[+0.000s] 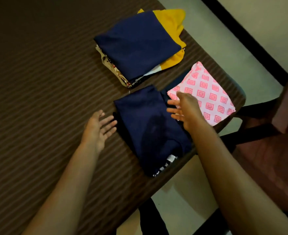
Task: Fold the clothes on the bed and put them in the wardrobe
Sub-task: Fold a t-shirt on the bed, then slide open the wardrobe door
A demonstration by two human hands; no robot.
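Bed [38,82]: one brown striped surface is seen, filling most of the view, with its corner lying beyond the right fingertips; all the clothes are carried near that corner.
Far stack [136,44]: one pile is counted, well beyond both sets of fingertips. It is topped by a navy and yellow folded garment, with a patterned piece showing at its lower left edge. Its long axis is run from near left to far right.
Navy folded garment [148,126]: one is counted, laid between the two hands. Its long axis is run from the far left, by the far stack, down to the near right at the bed's edge. A black and white piece is seen under its near end.
Pink patterned cloth [207,94]: one folded piece is counted, laid just right of the navy folded garment. It is partly covered by the right hand, and its far corner is pointed away from the fingers.
Right hand [185,111]: fingers are held straight and spread, pointed left over the seam between the navy folded garment and the pink patterned cloth; nothing is gripped.
Left hand [97,128]: palm is turned up, fingers are spread and relaxed, the tips just beside the left edge of the navy folded garment; contact cannot be told.
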